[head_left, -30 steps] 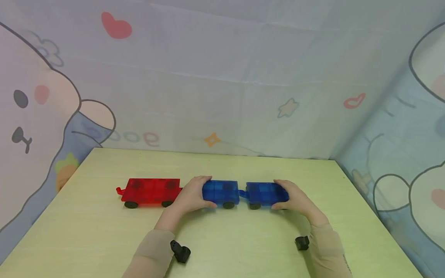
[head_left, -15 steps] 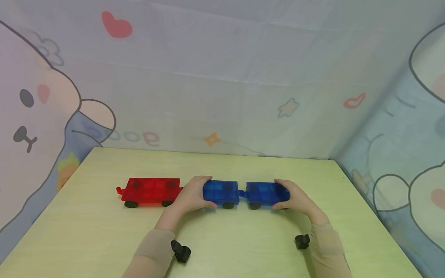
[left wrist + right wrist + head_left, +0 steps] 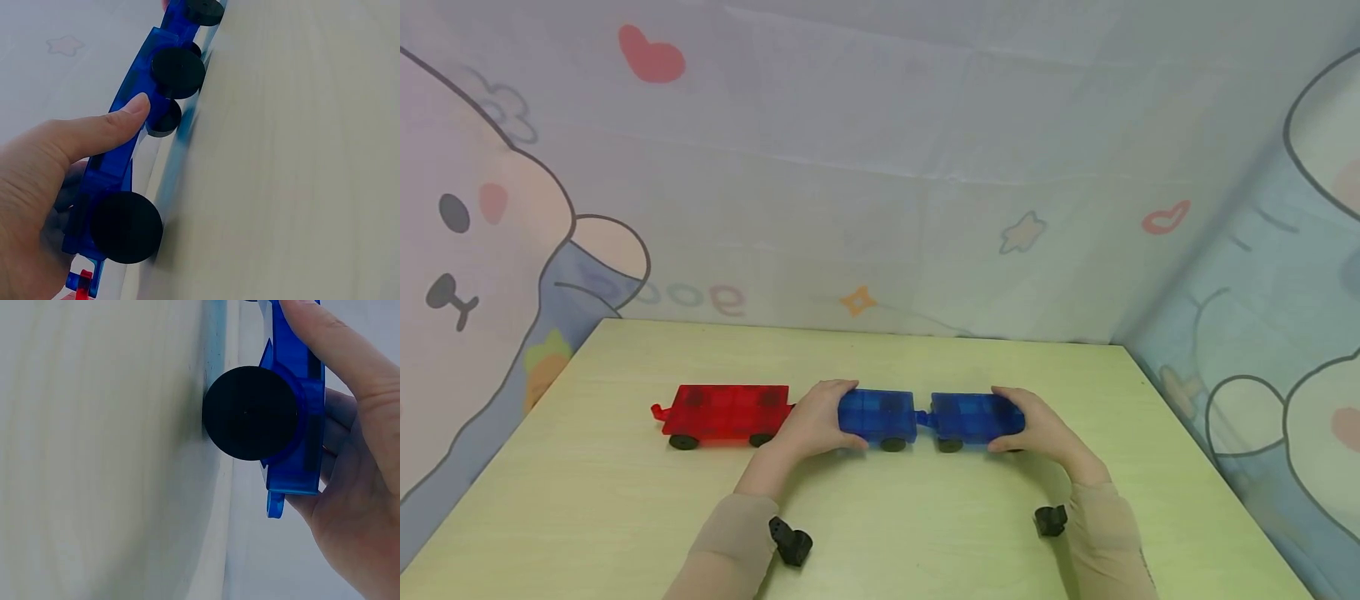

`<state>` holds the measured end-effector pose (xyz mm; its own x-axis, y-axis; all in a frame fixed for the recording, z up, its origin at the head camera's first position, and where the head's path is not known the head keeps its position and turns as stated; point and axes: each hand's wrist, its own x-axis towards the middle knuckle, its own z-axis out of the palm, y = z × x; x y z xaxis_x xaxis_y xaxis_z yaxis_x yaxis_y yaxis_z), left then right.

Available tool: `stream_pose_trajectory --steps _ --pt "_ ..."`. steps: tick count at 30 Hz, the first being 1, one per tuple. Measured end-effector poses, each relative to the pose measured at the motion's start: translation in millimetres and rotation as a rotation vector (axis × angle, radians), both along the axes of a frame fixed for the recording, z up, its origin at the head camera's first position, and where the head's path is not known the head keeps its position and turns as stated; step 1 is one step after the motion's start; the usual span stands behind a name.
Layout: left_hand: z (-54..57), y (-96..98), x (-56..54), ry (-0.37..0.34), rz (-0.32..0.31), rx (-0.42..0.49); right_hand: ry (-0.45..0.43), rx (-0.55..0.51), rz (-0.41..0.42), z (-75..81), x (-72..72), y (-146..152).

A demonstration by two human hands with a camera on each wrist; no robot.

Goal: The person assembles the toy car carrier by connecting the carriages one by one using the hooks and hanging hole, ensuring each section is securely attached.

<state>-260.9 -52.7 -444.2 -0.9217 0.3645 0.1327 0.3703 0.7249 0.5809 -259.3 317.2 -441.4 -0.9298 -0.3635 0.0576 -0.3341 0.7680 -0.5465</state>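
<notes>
Three see-through toy train cars with black wheels stand in a row on the table (image 3: 917, 517). My left hand (image 3: 811, 423) grips the middle blue car (image 3: 883, 414) across its left end, thumb on the near side. My right hand (image 3: 1039, 429) holds the right-hand blue car (image 3: 966, 417) around its right end. Between the two blue cars a blue hook (image 3: 925, 418) bridges the gap. To the left stands the longer red car (image 3: 730, 410), with a red hook (image 3: 659, 412) at its free end. In the left wrist view, a red coupling piece (image 3: 83, 284) overlaps the blue car's end loop (image 3: 94, 275).
A printed cloth (image 3: 880, 167) hangs behind the table's back edge and along both sides. Small black devices (image 3: 791, 543) sit at both wrists, close over the table front.
</notes>
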Motion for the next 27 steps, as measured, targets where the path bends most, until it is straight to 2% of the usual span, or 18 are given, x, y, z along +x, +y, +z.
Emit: stream_pose_trajectory --steps 17,21,27 --pt "-1.8 -4.8 -0.3 -0.004 -0.001 -0.007 0.004 -0.003 -0.002 -0.5 0.1 -3.4" --pt "-2.3 -5.8 -1.1 -0.009 -0.004 0.018 0.0 -0.006 -0.003 -0.5 -0.7 -4.0" --pt "-1.6 -10.0 -0.1 -0.046 -0.031 0.108 -0.016 -0.016 -0.007 1.7 0.2 -5.3"
